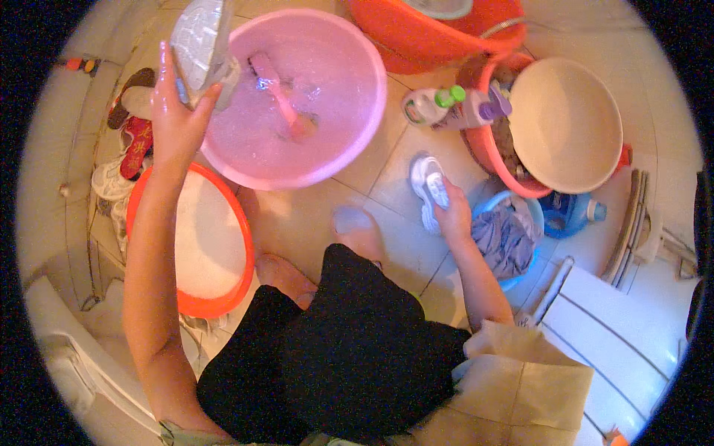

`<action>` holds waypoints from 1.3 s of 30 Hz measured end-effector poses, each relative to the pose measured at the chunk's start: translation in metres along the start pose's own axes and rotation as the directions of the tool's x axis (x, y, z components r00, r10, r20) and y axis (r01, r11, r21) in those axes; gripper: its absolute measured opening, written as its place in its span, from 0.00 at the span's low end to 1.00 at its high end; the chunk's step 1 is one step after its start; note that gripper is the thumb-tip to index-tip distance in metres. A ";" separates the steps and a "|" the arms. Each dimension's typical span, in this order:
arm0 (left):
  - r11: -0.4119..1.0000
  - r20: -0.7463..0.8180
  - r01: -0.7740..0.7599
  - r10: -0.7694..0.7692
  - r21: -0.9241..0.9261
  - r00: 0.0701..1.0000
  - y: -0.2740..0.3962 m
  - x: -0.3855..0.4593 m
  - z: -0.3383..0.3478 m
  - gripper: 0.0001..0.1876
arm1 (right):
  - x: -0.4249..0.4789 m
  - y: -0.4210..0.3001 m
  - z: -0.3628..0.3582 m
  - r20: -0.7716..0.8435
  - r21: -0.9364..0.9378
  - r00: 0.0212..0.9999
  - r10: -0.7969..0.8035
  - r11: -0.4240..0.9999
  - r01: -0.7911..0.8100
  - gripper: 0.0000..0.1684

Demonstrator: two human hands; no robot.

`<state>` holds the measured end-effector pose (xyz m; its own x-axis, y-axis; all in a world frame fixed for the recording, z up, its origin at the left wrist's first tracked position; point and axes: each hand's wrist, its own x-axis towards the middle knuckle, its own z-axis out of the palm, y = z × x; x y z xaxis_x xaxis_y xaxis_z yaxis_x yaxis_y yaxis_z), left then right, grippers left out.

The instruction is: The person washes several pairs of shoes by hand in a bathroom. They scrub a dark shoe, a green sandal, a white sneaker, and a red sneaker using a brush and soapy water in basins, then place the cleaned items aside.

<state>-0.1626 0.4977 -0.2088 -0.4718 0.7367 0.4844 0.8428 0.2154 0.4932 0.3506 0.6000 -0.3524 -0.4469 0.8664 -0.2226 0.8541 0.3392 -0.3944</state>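
At the upper left, my left hand (181,106) grips a wet, pale shoe (201,47), raised beside the rim of a pink plastic basin (365,111). Water fills that basin, and a pink-handled brush (283,103) lies in it. My right hand (454,209) is closed on a white sneaker (429,187), low over the floor tiles between the pink basin and a light blue basket of grey cloth (505,240). The far side of each shoe is hidden.
Left stands an orange-rimmed basin (245,251), near several shoes (114,178). Right of the pink basin are a green-capped bottle (427,106), a purple-topped bottle (474,108), an orange tub (485,150) with a beige basin (566,125) on it, and a blue detergent bottle (566,214).
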 end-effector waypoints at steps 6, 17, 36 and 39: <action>0.998 -0.020 0.048 -0.047 0.041 0.999 -0.032 -0.012 -0.020 0.51 | 0.044 -0.151 -0.063 -0.217 0.740 0.959 -0.183 0.610 0.284 0.35; 0.981 0.004 0.192 -0.192 -0.031 0.981 -0.016 -0.006 -0.010 0.50 | 0.184 -0.333 0.091 -0.211 0.597 0.873 -0.440 0.649 0.471 0.53; 0.829 0.486 0.508 -0.354 -0.232 0.799 -0.035 -0.067 0.099 0.49 | -0.020 -0.031 -0.051 -0.154 -0.017 0.978 -0.137 0.991 0.136 0.32; 0.912 0.433 0.404 -0.396 0.078 0.810 -0.068 -0.077 0.115 0.52 | -0.006 -0.032 -0.029 -0.120 -0.208 0.984 -0.130 0.973 0.103 0.33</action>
<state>-0.1540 0.4999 -0.3623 -0.6033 0.7890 -0.1158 0.5979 0.5436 0.5891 0.3340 0.5948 -0.3125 -0.5191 0.8525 -0.0613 0.8400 0.4956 -0.2206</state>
